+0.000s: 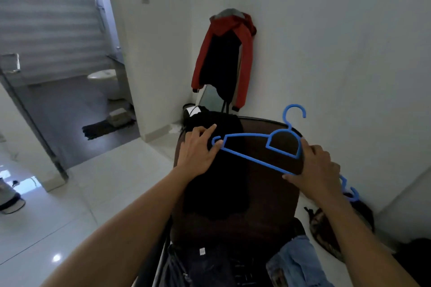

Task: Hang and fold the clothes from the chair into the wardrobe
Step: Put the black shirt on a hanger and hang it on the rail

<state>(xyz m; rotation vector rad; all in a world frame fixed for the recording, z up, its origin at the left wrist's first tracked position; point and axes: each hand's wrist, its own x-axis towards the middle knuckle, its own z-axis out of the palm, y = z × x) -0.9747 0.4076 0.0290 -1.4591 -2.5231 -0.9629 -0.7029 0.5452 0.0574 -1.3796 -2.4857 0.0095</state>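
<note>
A blue plastic hanger (254, 149) is held across the back of a dark brown chair (270, 193). My right hand (314, 165) grips its right shoulder, and a second blue hook (349, 190) pokes out below that hand. My left hand (198, 150) rests on a black garment (217, 189) draped over the chair back, with thumb and fingers pinching the hanger's left tip. Blue jeans (296, 261) and dark clothes (205, 263) lie on the seat below.
A red and black jacket (224, 58) hangs on a stand by the white wall behind the chair. An open doorway at left shows a bathroom with a toilet (105, 81) and a dark mat (105, 127). A patterned bag (326, 223) lies on the floor at right.
</note>
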